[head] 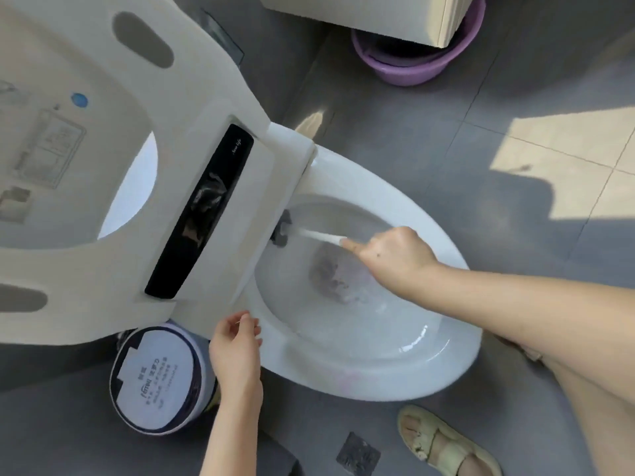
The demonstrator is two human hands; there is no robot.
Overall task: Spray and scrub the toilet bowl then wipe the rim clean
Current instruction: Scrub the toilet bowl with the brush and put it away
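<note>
The right hand (391,259) is gripping the white handle of the brush (319,235), with its fingers curled round the handle and the index finger lying along it. The hand is hanging over the bowl (378,338). The dark head of the brush is pressing against the back wall of the bowl, just under the black panel (202,214) of the seat unit. The water (336,276) in the bottom is showing a dark, cloudy patch.

The left hand (237,352) is holding nothing. Its fingers are loosely curved and are staying at the left side of the rim (457,355), beside the corner of the seat unit; I cannot tell if they are touching it. The seat (165,108) is standing raised to the left.

A round tub (154,376) with a printed label is sitting on the grey floor (395,139), just beside the toilet and left of the left wrist. A purple basin (412,68) is lying well apart at the top. A foot in a pale sandal (443,441) is resting near the front of the toilet, and sunlight is falling on the tiles at the right.
</note>
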